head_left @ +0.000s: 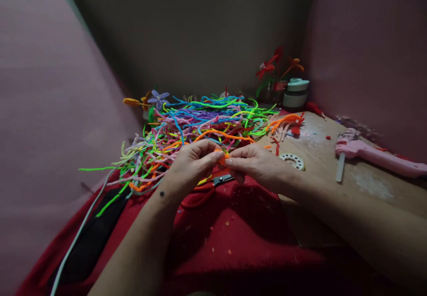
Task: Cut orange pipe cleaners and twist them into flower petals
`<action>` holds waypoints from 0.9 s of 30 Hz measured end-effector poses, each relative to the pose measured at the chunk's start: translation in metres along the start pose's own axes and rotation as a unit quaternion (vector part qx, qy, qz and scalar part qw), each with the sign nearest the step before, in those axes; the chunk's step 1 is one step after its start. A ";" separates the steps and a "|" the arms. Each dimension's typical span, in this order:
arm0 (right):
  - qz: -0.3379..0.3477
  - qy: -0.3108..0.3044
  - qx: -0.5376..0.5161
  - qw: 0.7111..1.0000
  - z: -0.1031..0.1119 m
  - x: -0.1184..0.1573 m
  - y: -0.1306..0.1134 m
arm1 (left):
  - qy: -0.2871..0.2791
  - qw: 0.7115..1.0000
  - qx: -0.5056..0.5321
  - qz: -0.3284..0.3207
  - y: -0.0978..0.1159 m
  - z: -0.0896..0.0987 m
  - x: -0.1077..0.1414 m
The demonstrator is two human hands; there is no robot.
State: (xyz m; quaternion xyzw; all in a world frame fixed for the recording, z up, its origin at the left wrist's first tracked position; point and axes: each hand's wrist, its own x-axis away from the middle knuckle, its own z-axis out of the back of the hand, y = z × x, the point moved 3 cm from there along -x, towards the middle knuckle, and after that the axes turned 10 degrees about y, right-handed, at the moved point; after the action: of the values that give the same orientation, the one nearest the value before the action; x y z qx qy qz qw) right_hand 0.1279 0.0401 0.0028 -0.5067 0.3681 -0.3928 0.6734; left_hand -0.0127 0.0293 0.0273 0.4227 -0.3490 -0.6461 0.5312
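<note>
My left hand [196,158] and my right hand [248,160] meet in front of me, fingertips pinched together. Between them is a small piece of orange pipe cleaner [221,157], gripped from both sides; most of it is hidden by my fingers. Just below the hands lies a pair of scissors [203,193] with red-orange handles, partly covered by my left hand. Behind the hands spreads a large heap of pipe cleaners [207,118] in blue, green, pink, purple, yellow and orange.
At right, a pink glue gun [380,153] and a round holed disc [292,161] lie on a brown board [353,193]. A lidded container [296,93] and red flowers [267,68] stand behind. A white cable [80,233] crosses the red cloth [213,242] at left.
</note>
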 end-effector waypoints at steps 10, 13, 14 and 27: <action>0.029 0.080 -0.011 0.996 -0.003 -0.003 0.004 | 0.032 0.994 0.071 0.077 -0.010 0.001 -0.001; 0.039 0.082 0.008 0.996 -0.003 -0.004 0.004 | 0.002 0.993 0.082 0.080 -0.008 -0.001 0.000; 0.043 0.083 0.021 0.995 -0.003 -0.004 0.004 | 0.000 0.994 0.081 0.080 -0.008 -0.003 0.001; 0.139 0.143 0.177 0.964 -0.004 0.002 0.008 | 0.040 0.989 0.062 0.131 -0.007 -0.003 0.003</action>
State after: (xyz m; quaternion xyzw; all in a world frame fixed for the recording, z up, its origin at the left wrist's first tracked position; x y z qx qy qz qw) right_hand 0.1262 0.0384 -0.0055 -0.2616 0.4522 -0.4226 0.7406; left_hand -0.0126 0.0282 0.0189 0.4314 -0.4194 -0.5302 0.5975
